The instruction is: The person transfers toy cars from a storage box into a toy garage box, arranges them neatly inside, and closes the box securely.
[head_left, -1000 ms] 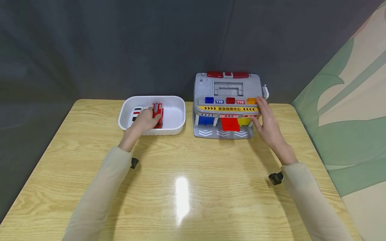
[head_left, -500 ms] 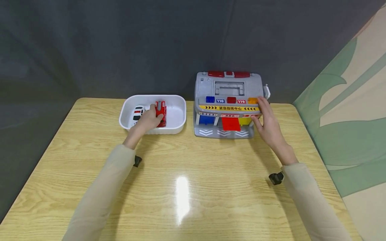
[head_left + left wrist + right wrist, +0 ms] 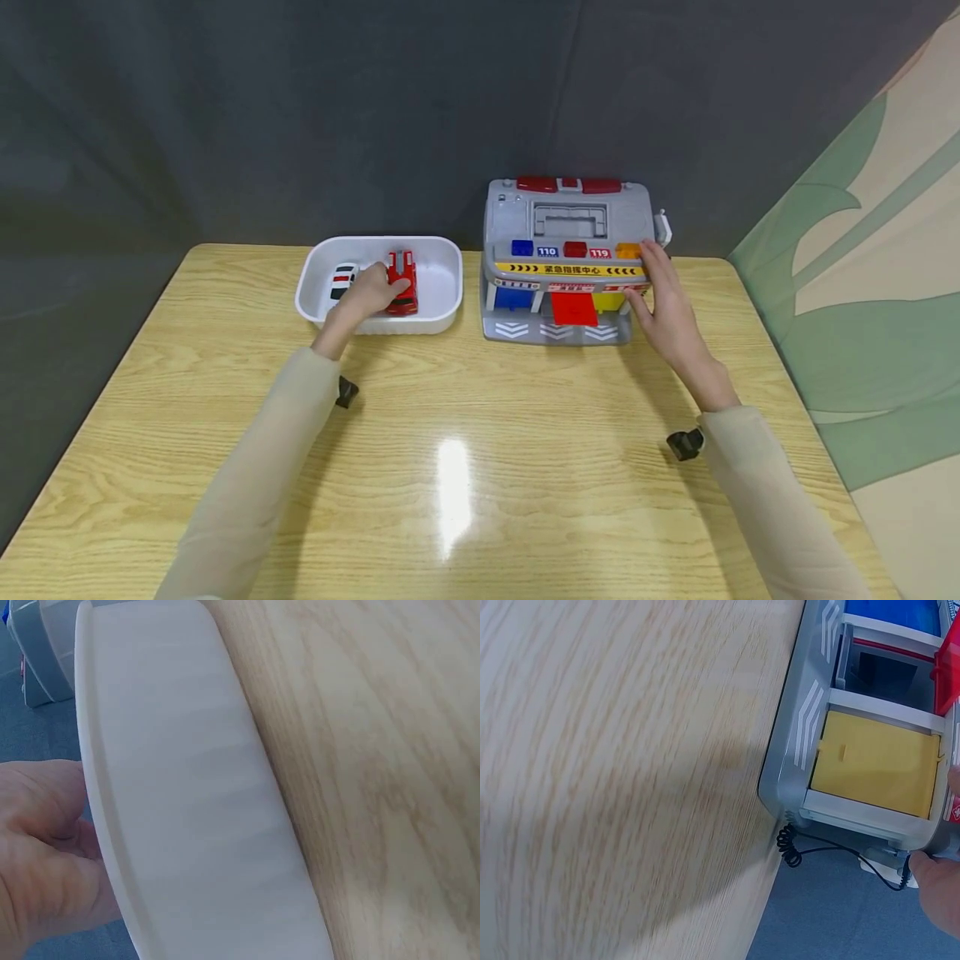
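- Evidently the left hand [image 3: 363, 292] reaches over the near rim of a white oval plastic tray [image 3: 442, 323], thumb and forefinger clamped on a red toy fire truck [image 3: 403, 302].
- The truck is inside the tray, right of its middle; whether its wheels touch the bottom cannot be told.
- Just left of those fingers, also in the tray, is a white toy car [image 3: 343, 279] with black and red markings, partly hidden by the hand.
- The right hand [image 3: 667, 321] grips the front right roof corner of a grey plastic toy garage [image 3: 517, 218], beside its orange roof light [image 3: 628, 250], thumb and fingers spread around the edge.
- A red flap [image 3: 574, 310] sticks out from the middle bay, between a blue door [image 3: 513, 297] and a yellow door [image 3: 877, 761].
- At the garage's side hangs a black coiled cord [image 3: 789, 846].
- Tray and garage stand apart along the far edge of a light wood-grain table [image 3: 540, 467], before a dark cloth backdrop [image 3: 315, 125].
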`<control>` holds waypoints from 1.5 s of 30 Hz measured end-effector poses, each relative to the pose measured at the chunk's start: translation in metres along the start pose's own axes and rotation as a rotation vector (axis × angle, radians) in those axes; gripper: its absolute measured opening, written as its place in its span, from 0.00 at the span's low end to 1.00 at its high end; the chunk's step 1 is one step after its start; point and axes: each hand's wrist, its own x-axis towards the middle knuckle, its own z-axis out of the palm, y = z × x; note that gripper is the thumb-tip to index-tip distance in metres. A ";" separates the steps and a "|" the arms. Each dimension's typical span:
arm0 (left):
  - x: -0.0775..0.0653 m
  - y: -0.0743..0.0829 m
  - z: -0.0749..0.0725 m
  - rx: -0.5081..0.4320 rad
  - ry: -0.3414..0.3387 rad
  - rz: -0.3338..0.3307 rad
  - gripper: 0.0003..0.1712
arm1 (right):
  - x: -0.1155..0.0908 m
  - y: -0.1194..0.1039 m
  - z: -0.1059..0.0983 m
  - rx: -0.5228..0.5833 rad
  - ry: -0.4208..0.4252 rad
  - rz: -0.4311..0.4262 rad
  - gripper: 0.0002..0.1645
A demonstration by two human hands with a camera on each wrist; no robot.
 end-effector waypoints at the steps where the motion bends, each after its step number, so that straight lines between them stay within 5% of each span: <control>1: -0.001 0.001 -0.001 0.000 0.002 -0.002 0.24 | 0.000 0.000 0.000 -0.001 -0.001 0.000 0.41; 14: 0.002 0.009 0.001 -0.210 -0.052 -0.113 0.24 | 0.000 -0.001 0.001 0.006 0.006 0.004 0.40; 25: 0.001 0.008 0.000 -0.064 -0.142 -0.070 0.23 | 0.000 -0.003 0.002 0.014 0.010 -0.002 0.39; 33: 0.004 0.011 0.005 -0.463 -0.259 -0.231 0.30 | 0.000 -0.002 0.004 0.005 0.014 -0.012 0.40; 45: 0.006 0.015 0.008 -0.649 -0.272 -0.237 0.33 | -0.002 -0.001 0.003 0.000 0.016 -0.028 0.40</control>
